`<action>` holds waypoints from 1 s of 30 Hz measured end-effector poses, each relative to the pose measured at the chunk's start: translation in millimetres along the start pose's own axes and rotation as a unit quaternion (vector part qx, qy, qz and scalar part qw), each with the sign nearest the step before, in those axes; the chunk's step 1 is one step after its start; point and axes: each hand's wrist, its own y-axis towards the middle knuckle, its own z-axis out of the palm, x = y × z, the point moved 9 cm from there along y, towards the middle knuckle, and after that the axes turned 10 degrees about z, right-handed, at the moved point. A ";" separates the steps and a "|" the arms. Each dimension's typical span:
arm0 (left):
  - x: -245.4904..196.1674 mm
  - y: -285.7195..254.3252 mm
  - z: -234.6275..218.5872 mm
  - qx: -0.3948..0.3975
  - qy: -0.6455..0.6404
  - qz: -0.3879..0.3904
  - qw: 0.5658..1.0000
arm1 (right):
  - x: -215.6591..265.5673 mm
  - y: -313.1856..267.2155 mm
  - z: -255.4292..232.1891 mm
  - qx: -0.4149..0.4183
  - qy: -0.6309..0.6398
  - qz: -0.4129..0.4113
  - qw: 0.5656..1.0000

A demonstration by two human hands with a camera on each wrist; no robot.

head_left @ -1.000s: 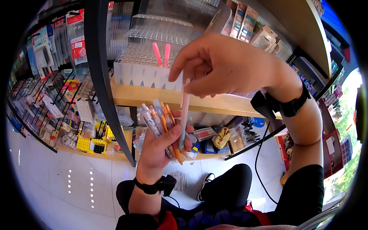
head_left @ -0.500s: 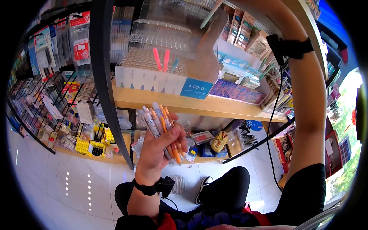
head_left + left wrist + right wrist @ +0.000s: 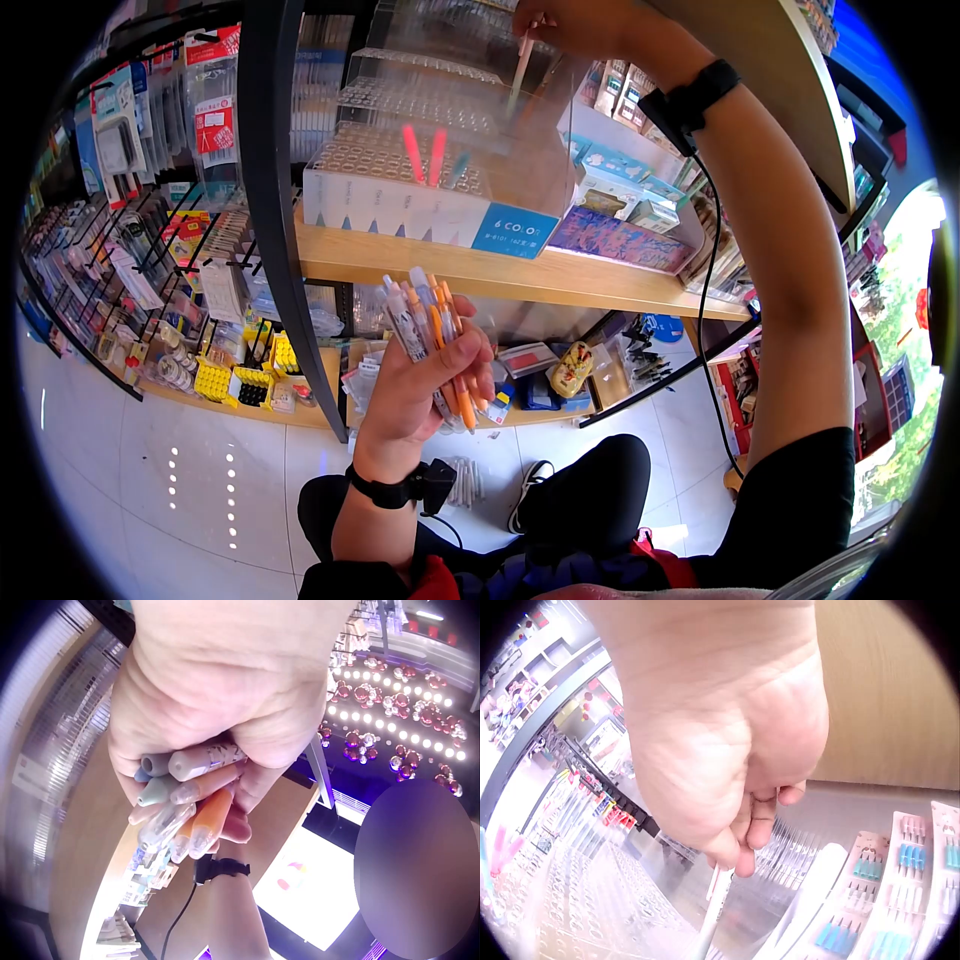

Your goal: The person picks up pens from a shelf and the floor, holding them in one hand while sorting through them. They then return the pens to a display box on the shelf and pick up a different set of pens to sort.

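The pen is in my right hand, up by the right end of the clear tiered rack. My right fingers are closed in a pinch near its upper end, and the rest of it slants downward, lower end leading. From here I can't tell whether that lower end is touching the rack or is just near it.

My left hand is lower down, in front of the wooden shelf. Its fingers are curled round a bundle of pens, some orange, some pale or clear, the thumb laid across them. Two pink pens and a teal one stand in the lower part of the rack, leaning a little, among rows of round holes.

As I judge it, the step in hand is placing this single pen, with the left-hand bundle as my supply. The next move calls for lining its lower end up with one hole, straightening the slant and lowering it before I loosen the pinch. The clear side panel looks close enough to knock, so I'd want a steady wrist, and the bundle held snugly so none slides out.
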 end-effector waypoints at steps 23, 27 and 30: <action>1.3 -1.7 -1.2 -0.005 0.001 -0.008 1.000 | 4.6 -13.7 24.8 0.085 -0.214 0.041 0.972; 1.8 -2.1 -1.0 -0.004 0.009 -0.010 1.000 | 15.7 -15.2 13.5 0.078 -0.195 0.024 0.977; 1.7 -2.5 -1.1 -0.003 0.016 -0.009 1.000 | 19.3 -16.8 -1.8 -0.009 -0.090 0.034 0.995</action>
